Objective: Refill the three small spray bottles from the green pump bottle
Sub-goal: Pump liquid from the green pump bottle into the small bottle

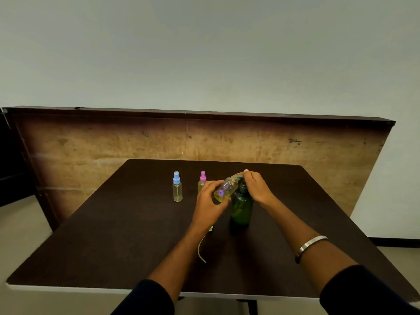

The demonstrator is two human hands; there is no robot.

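Mid-table [118, 235], left hand [208, 204] grips flowered spray bottle [225, 189] tilted toward right hand [255, 186], apparently pinching its cap.

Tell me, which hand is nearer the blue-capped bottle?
Left. The left hand is just right of the blue-capped bottle, holding a flowered bottle; the right hand is farther right.

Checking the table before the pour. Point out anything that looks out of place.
One oddity: a pump tube lies loose on the table near the left forearm, outside any bottle. The green pump bottle, blue-capped bottle and pink-capped bottle stand upright. No spill shows.
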